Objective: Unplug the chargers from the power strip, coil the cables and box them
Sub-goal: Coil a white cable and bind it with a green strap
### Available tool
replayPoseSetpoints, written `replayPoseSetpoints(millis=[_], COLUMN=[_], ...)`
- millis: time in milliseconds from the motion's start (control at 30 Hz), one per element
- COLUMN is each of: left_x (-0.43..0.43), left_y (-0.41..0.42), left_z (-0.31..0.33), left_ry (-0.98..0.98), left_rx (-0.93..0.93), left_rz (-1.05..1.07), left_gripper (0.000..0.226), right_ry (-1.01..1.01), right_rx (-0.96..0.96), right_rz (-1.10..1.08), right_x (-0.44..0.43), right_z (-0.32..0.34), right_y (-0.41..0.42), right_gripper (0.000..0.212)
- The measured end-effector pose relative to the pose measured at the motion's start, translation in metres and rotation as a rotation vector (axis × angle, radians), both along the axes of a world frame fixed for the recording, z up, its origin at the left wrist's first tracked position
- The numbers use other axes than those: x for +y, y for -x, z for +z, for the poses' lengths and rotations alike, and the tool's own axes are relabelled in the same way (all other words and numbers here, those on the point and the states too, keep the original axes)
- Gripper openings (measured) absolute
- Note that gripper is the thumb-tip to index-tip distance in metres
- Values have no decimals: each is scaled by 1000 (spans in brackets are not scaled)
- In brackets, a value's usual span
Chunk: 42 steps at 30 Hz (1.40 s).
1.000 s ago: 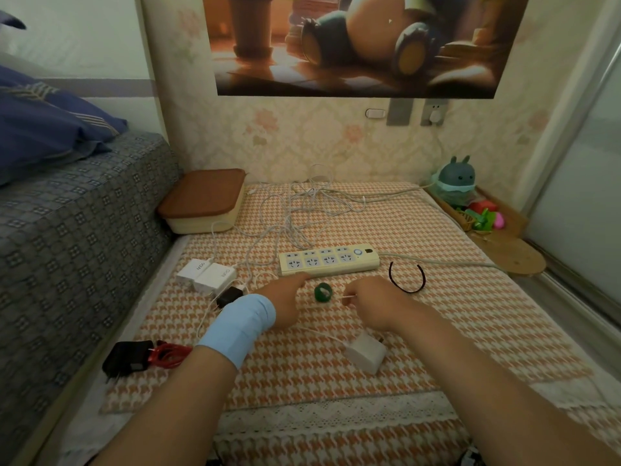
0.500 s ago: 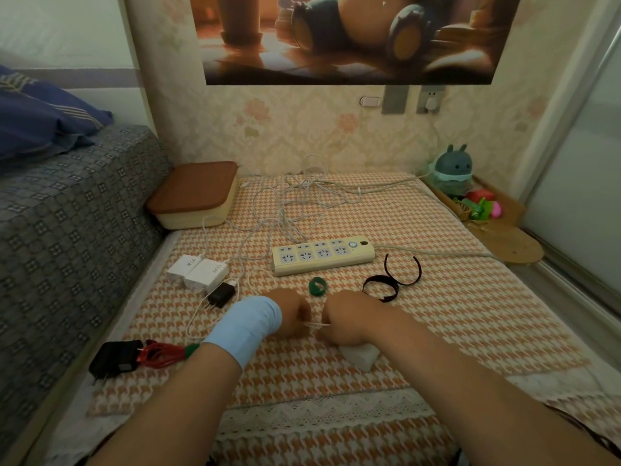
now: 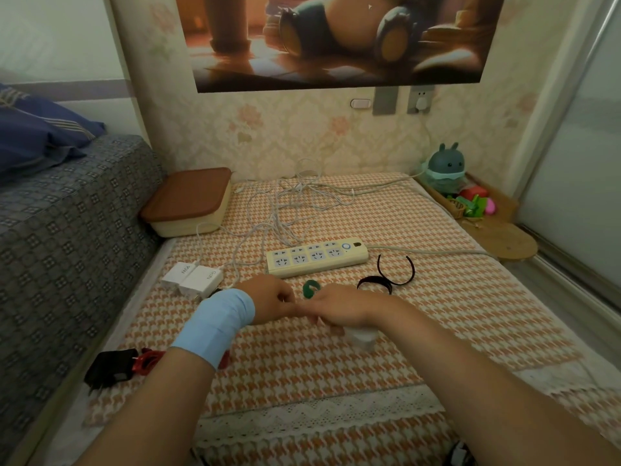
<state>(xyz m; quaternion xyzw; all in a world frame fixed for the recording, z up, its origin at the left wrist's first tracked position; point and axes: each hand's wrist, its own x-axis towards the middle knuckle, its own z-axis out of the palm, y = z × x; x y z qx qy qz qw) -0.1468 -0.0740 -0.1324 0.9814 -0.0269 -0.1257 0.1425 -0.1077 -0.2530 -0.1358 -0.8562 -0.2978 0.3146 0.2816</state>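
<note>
firstly, the lidded box (image 3: 188, 200) waits at left; left hand (image 3: 272, 301) and right hand (image 3: 336, 307) meet, fingers curled, seemingly pinching thin cable hidden between them; white charger (image 3: 361, 338) beneath; keep loops even, tension gentle.

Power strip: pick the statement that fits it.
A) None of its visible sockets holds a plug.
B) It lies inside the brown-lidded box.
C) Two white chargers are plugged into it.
A: the power strip lies on the mat with every visible socket bare, and the two white chargers lie apart to its left.
</note>
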Motion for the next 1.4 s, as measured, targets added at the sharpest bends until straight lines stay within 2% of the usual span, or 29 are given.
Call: replayPoseSetpoints(millis=[100, 200, 267, 333, 400, 500, 533, 633, 700, 767, 800, 867, 933, 1000, 1033, 1067, 1100, 1200, 1300, 1367, 1400], left_x=[8, 19, 28, 34, 40, 48, 50, 49, 45, 45, 46, 49, 55, 57, 53, 47, 38, 19, 16, 19, 22], left_y=[3, 8, 14, 22, 30, 35, 34, 28, 28, 32, 35, 39, 38, 33, 32, 28, 24, 17, 22, 26, 24], left_z=[13, 28, 35, 44, 54, 65, 64, 53, 48, 48, 47, 44, 39, 32, 32, 31, 32, 32, 35, 35, 34], left_ry=[55, 118, 267, 496, 808, 1568, 1687, 1596, 1507, 1285, 1130, 852, 636, 439, 406, 428, 550, 1111, 1247, 1374, 1508], left_rx=[-51, -137, -172, -201, -232, -64, -18, 53, 182, 272, 282, 284, 277, 272, 265, 256, 250, 273, 117, 80, 119], left_rz=[66, 123, 160, 194, 282, 283, 274, 370, 356, 308, 285, 224, 201, 207, 217, 220, 234, 232, -27, -51, 20], left_gripper=[38, 39, 38, 36, 33, 28, 28, 32, 49, 59, 56, 36, 21, 30, 34, 37, 39, 50, 46, 40, 46], right_ry=[-214, -344, -447, -504, -533, -559, -577, -719, -866, -992, -1034, -1035, -951, -881, -853, -826, -806, -795, -779, -750, -727], right_rx=[156, 106, 81, 55, 65, 213, 256, 357, 430, 485, 491, 456, 395, 359, 341, 317, 291, 227, 177, 143, 125], right_rz=[-119, -176, -244, -328, -372, -357, -348, -384, -502, -671, -750, -842, -800, -684, -628, -582, -552, -544, -622, -672, -679], right_x=[-11, -24, -32, -40, -46, -42, -37, -21, -14, -13, -16, -24, -32, -32, -30, -26, -22, -10, -7, -10, -13], right_z=[7, 17, 21, 23, 21, 19, 19, 24, 30, 34, 35, 36, 34, 34, 35, 36, 37, 41, 42, 41, 40], right_y=[-12, -25, -34, -43, -49, -45, -41, -32, -32, -38, -42, -49, -51, -47, -43, -39, -35, -28, -28, -31, -32], right_gripper=[41, 35, 34, 33, 32, 31, 31, 29, 26, 26, 26, 27, 27, 25, 25, 25, 26, 28, 28, 29, 30])
